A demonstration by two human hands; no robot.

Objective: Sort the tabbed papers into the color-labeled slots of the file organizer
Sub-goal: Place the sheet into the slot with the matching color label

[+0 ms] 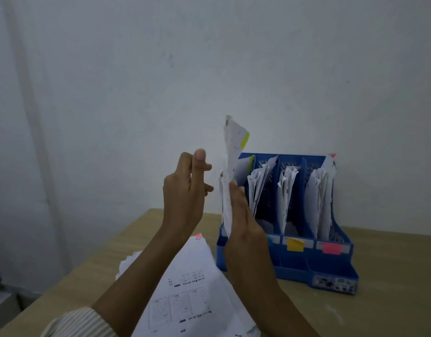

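My right hand (243,222) holds a white paper (230,164) upright, edge-on to me, with a yellow-green tab (245,139) near its top. The paper hangs just in front of the leftmost slot of the blue file organizer (297,266). That slot holds a sheet with a green tab (251,159). The other slots are stuffed with papers, and a yellow label (295,244) and a pink label (331,248) show on the front. My left hand (185,190) is raised to the paper's left, fingers loose, holding nothing.
A stack of printed papers (192,288) lies on the wooden table (391,276) under my forearms, a pink tab (198,236) poking out at its far edge. The organizer stands against a pale wall (209,69). The table's left edge runs diagonally.
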